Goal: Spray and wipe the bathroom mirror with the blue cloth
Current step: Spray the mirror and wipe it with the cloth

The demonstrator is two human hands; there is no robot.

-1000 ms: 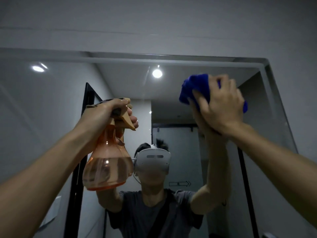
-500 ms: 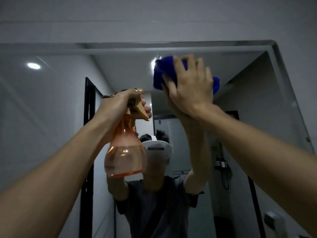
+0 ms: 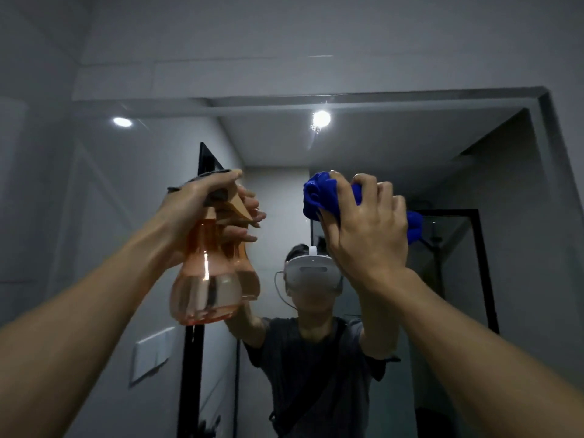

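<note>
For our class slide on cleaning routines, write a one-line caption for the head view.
Left hand holds an orange spray bottle while the right hand presses a blue cloth to the bathroom mirror.

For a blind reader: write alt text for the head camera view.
A person's right hand presses a bunched blue cloth to a bathroom mirror, while the left hand holds up an orange spray bottle partly filled with liquid.

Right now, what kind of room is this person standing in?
Probably a bathroom. A large wall mirror reflects grey tiled walls, recessed ceiling lights, and what looks like a black-framed glass shower enclosure.
</note>
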